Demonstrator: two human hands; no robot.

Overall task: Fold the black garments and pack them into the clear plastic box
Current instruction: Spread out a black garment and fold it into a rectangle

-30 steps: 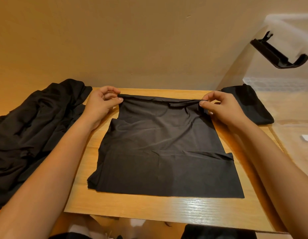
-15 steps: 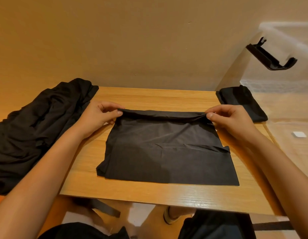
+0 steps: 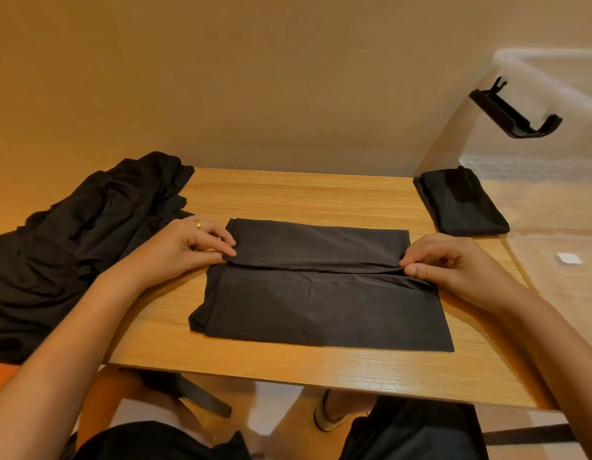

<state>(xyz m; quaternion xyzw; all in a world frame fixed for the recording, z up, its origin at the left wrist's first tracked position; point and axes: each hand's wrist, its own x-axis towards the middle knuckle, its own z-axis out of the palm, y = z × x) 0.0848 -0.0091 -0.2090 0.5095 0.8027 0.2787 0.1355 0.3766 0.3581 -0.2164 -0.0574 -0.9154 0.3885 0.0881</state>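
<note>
A black garment (image 3: 321, 303) lies flat in the middle of the wooden table (image 3: 288, 194), its far part folded toward me into a band. My left hand (image 3: 182, 247) pinches the left end of that folded edge. The right end is pinched by my right hand (image 3: 454, 263). A folded black garment (image 3: 460, 204) rests inside the clear plastic box (image 3: 553, 180) at the right. A heap of unfolded black garments (image 3: 72, 234) lies at the left of the table.
The box's black latch handle (image 3: 513, 111) hangs on its near wall, and a small white label (image 3: 336, 258) shows on its floor. A beige wall stands close behind the table. My legs and a shoe (image 3: 328, 413) show below the front edge.
Both hands have drawn the garment's far edge toward me and laid it down over the middle, so the garment is now shorter front to back.
</note>
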